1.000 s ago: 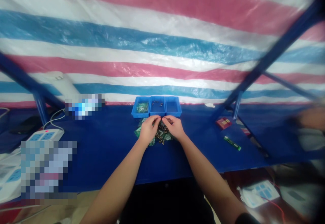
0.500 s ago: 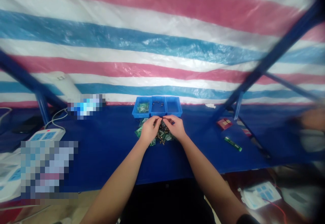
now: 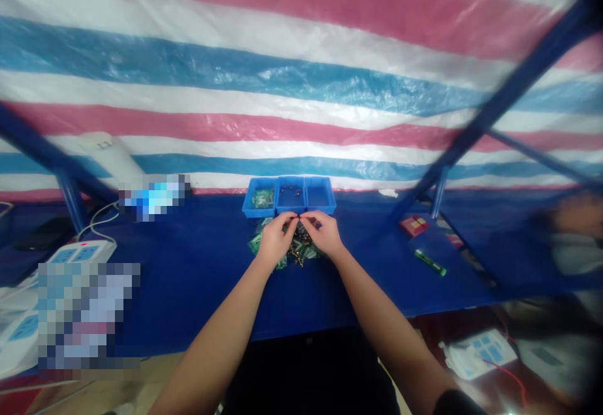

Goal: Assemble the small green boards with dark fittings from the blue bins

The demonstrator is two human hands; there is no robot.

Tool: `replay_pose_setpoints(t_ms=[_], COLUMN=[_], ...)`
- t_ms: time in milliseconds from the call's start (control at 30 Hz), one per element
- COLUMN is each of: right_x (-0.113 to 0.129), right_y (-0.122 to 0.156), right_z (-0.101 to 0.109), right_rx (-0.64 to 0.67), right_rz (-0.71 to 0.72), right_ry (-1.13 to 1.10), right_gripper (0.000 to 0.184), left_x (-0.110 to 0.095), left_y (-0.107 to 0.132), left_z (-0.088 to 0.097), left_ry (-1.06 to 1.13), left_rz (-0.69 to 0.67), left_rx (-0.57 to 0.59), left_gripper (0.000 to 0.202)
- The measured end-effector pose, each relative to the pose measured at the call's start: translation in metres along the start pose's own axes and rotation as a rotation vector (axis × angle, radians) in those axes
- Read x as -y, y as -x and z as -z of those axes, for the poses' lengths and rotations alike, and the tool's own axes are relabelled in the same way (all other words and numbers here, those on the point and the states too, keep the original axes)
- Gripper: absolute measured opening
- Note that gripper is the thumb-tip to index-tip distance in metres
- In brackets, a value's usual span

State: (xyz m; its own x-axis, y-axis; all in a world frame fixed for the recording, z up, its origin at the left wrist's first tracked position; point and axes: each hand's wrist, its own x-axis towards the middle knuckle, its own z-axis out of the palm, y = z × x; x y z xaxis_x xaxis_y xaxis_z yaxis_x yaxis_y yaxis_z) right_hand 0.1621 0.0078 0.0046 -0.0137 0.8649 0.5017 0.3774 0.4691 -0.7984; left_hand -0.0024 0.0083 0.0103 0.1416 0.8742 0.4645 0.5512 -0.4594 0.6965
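My left hand point(image 3: 274, 238) and my right hand point(image 3: 321, 233) meet over a heap of small green and brass parts point(image 3: 298, 252) on the blue table. Both hands are closed in a pinch, fingertips almost touching, around a tiny dark piece I cannot make out. Just behind the hands stands a row of three small blue bins point(image 3: 289, 196); the left bin holds green parts, the middle one a few dark bits.
A white power strip point(image 3: 78, 253) with cables lies at the left. A red box point(image 3: 414, 225) and a green pen-like stick point(image 3: 430, 263) lie at the right. Blue frame bars point(image 3: 475, 126) slant overhead. Another person's blurred hand point(image 3: 577, 214) shows at far right.
Both hands stay pinched together over the heap; they have shifted only slightly with the camera.
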Motion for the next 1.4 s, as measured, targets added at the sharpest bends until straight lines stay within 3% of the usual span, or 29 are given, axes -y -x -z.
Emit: replay_pose_setpoints(t_ms=[267, 433, 633, 1200, 1400], right_x=[-0.0024, -0.0021, -0.0030, -0.0013, -0.0041], right_y=[-0.0006, -0.0010, -0.0009, -0.0008, 0.0001], right_z=[-0.0008, -0.0004, 0.0000, 0.0016, -0.0004], right_rx=[-0.016, -0.019, -0.063, 0.009, 0.009], right_rz=[-0.027, 0.001, -0.053, -0.006, -0.001], right_ry=[-0.011, 0.014, -0.006, 0.041, -0.003], right_gripper=[0.022, 0.020, 0.022, 0.020, 0.022], left_x=[-0.0007, -0.0004, -0.0005, -0.0048, -0.0046], left_y=[-0.0007, 0.0003, -0.0003, 0.0007, 0.0002], left_z=[0.0013, -0.0003, -0.0009, 0.0009, 0.0021], left_ry=[-0.026, 0.004, -0.003, -0.002, -0.016], left_rz=[0.032, 0.046, 0.003, 0.042, 0.026], left_rx=[0.026, -0.024, -0.008, -0.023, 0.024], left_gripper=[0.025, 0.026, 0.024, 0.023, 0.022])
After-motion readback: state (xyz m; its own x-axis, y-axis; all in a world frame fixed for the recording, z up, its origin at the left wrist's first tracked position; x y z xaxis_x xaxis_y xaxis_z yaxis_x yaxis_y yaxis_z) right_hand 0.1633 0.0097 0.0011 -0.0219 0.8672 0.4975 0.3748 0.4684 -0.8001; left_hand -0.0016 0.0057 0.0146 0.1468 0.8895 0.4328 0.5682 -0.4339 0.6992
